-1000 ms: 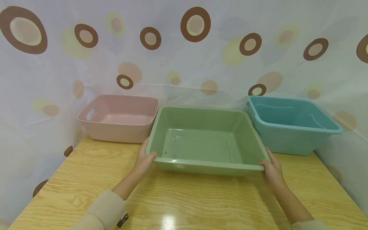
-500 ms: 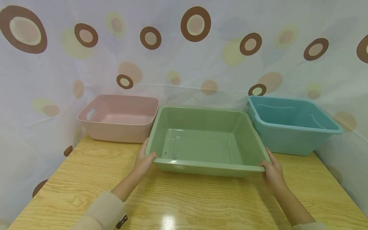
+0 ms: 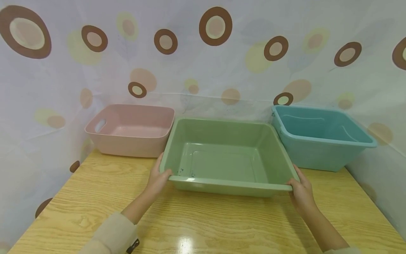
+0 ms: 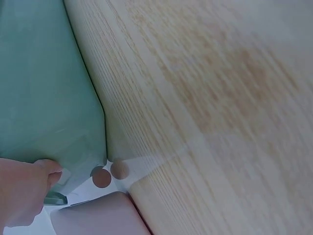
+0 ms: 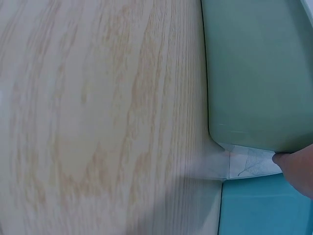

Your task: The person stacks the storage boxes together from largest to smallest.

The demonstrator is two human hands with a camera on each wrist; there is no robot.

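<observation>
A wide green plastic basin [image 3: 222, 162] sits on the wooden table between two other containers, a few dark specks on its floor near the front left corner. My left hand [image 3: 157, 178] grips its front left corner, thumb over the rim and fingers along the outer side. At the front right corner my right hand [image 3: 301, 190] holds the rim the same way. In the left wrist view, the left hand [image 4: 24, 188] is at the basin's side [image 4: 44, 88]. The right wrist view has part of the right hand [image 5: 299, 169] under the basin's rim [image 5: 259, 73].
A pink basin [image 3: 133, 146] with a handle slot stands close on the left, and a blue tub [image 3: 320, 151] close on the right. Behind them hangs a spotted white cloth [image 3: 203, 70]. The wooden table [image 3: 222, 225] extends in front; a small dark strap end [image 3: 133, 246] hangs by the left sleeve.
The green basin's front edge has shifted very slightly toward me, with both hands still holding its corners. The pink basin and blue tub stay in place.
</observation>
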